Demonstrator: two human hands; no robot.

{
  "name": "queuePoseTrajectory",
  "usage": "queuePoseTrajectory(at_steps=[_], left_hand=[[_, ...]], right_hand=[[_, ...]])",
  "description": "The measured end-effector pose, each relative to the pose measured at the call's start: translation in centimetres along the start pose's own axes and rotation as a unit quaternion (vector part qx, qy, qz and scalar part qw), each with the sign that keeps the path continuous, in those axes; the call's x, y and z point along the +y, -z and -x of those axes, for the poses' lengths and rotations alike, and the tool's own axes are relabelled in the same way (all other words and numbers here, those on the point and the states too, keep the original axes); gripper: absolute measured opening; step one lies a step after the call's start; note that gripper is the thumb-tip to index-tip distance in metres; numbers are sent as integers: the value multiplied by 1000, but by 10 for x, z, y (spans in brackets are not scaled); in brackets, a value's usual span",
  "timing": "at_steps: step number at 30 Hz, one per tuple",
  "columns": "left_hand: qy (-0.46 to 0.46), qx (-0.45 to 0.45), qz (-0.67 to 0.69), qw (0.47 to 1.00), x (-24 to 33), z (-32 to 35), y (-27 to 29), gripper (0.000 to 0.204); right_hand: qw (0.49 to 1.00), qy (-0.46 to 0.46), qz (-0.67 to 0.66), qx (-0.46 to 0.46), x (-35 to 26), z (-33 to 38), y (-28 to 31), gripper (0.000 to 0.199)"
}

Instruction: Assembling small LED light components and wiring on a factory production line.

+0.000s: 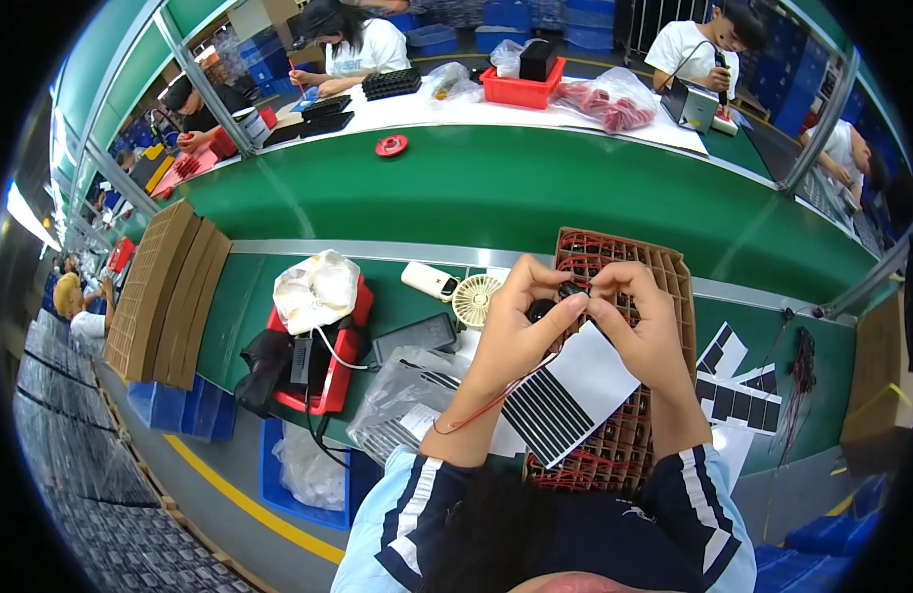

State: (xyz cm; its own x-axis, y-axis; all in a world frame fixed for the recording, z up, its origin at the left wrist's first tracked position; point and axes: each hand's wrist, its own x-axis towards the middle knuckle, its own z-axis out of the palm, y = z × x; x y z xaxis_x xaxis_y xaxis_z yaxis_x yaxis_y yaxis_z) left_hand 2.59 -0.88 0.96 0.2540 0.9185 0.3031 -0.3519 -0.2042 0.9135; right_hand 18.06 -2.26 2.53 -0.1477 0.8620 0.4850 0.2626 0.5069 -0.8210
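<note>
My left hand (521, 331) and my right hand (644, 326) meet above a cardboard divider box (682, 296). Both sets of fingertips pinch a small dark part (572, 290) between them; its exact kind is too small to make out. Another black round piece sits under my left fingers, partly hidden. A thin red wire (476, 413) loops across my left wrist. Below the hands a white sheet with black strips (553, 415) lies tilted over the box, whose cells hold black parts with red wires (614, 450).
Left on the green bench are a handheld fan (476, 299), a black power bank-like block (414, 338), a clear plastic bag (402, 395) and a red bin (328, 385). Black-patched sheets (738, 400) and a cable bundle (802, 366) lie right. Co-workers sit beyond the green partition (456, 188).
</note>
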Motion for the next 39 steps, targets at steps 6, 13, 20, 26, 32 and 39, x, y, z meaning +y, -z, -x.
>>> queuePoseTrajectory(at_steps=[6, 13, 20, 26, 32, 39], left_hand=[[9, 17, 49, 999, -5, -1, 2, 15], [-10, 2, 49, 999, 0, 0, 2, 13], [-98, 130, 12, 987, -5, -17, 25, 17], [-187, 207, 102, 955, 32, 5, 76, 31], [-20, -51, 38, 998, 30, 21, 25, 54], [87, -66, 75, 991, -3, 0, -10, 50]], right_hand=[[999, 6, 51, -12, 5, -5, -3, 29], [988, 117, 97, -41, 1, -12, -2, 32], [966, 150, 203, 62, 10, -15, 11, 24], [943, 147, 279, 105, 11, -21, 16, 25], [939, 129, 296, 120, 9, -14, 12, 27], [913, 234, 319, 105, 7, -11, -7, 24]])
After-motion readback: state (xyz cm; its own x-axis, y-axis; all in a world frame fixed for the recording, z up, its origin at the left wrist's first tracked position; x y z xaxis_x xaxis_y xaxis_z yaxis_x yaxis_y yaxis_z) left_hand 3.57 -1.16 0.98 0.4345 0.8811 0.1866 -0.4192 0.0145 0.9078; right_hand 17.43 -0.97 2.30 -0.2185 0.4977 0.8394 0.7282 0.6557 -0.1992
